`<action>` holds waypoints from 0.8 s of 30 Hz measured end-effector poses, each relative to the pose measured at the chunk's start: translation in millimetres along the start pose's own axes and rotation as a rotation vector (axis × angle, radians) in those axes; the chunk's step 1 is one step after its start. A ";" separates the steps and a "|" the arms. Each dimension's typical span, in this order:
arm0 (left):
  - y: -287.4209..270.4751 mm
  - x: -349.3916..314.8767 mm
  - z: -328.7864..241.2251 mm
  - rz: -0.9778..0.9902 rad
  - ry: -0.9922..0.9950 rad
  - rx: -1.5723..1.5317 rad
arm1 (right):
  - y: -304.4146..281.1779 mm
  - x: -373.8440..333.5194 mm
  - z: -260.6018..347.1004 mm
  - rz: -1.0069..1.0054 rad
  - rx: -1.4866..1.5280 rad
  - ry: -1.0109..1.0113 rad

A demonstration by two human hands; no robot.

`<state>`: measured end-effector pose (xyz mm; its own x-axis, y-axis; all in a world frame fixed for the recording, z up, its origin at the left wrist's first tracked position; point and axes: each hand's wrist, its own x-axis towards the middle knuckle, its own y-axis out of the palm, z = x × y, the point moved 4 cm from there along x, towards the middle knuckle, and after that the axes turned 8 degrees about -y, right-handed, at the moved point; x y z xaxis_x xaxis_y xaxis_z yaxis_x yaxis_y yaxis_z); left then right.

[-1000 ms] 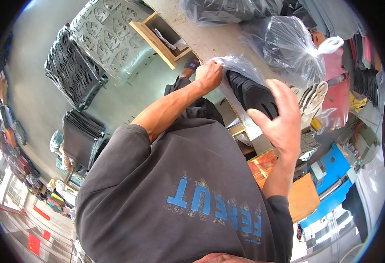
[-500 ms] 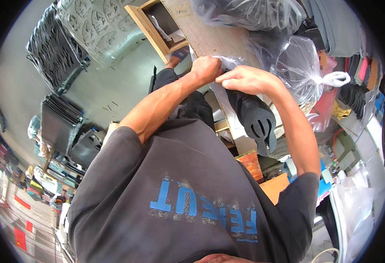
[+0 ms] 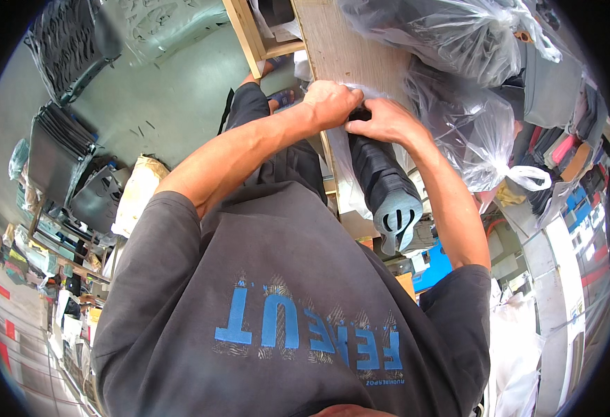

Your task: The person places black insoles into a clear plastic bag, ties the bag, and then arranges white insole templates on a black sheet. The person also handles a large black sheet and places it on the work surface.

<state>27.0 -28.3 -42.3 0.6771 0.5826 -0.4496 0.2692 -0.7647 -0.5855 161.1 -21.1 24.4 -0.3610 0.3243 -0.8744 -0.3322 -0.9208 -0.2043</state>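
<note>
Clear plastic (image 3: 344, 163) is gripped at the worktop's (image 3: 346, 52) near edge by the left hand (image 3: 335, 104), its fingers curled tight into a fist. The right hand (image 3: 390, 122) is bent over the upper end of a black stack (image 3: 381, 170), thumb held below the fingers; whether film is pinched there cannot be told. The two hands are nearly met at the fingertips.

The stack is laid lengthwise along that same edge, its lower end pointed toward the wearer's dark shirt (image 3: 277, 243). The work is judged to be partway along: the pieces are gathered in line and plastic is drawn up at the upper end, while the lower end appears uncovered and no knot is seen in the film.

The black pieces are ridged along the side like thin layers pressed together; a matte grey, rounded face with curved slots is shown at the lower end. By contrast, the film is limp, wrinkled and glossy.

Beyond the right hand, a knotted bag (image 3: 465, 135) of thin, shiny plastic is seen at the worktop's far edge, with another plastic bag (image 3: 437, 35) set above it. The worktop itself is finished in pale wood grain. A wooden drawer (image 3: 248, 35) is pulled out beyond the left hand, and dark layered sheets (image 3: 58, 149) are stacked over the smooth grey-green floor (image 3: 180, 83).
</note>
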 end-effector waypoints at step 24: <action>-73.2 -44.8 -61.1 -0.004 -0.135 -0.728 | -5.1 -92.5 -15.7 -0.349 0.393 -0.024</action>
<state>18.8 -15.2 62.0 0.5974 0.5789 -0.5550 0.6898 -0.7239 -0.0126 209.9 -49.9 99.4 -0.1888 0.6061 -0.7727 -0.7363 -0.6080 -0.2971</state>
